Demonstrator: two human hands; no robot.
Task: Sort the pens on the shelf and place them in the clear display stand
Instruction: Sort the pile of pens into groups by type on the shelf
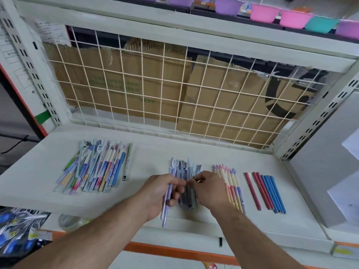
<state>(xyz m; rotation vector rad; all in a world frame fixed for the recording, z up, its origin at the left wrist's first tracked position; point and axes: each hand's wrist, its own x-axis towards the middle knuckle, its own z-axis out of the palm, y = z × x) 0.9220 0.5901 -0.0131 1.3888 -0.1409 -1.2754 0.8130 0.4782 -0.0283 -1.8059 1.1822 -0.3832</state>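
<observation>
A mixed heap of pens (95,167) lies on the left of the white shelf (155,150). In the middle lies a group of grey-lilac pens (184,167). My left hand (163,193) grips lilac pens (166,212) that stick out over the shelf's front edge. My right hand (209,189) is over the grey-lilac group, its fingertips pinching at a pen there. To the right lie a row of pastel striped pens (231,183) and a row of red and blue pens (266,191). No clear display stand is in view.
A wire grid (155,84) with cardboard behind it closes the back of the shelf. Coloured plastic bowls (264,13) stand on the shelf above. A white box (330,167) stands at the right. Packaged goods (17,230) hang below left.
</observation>
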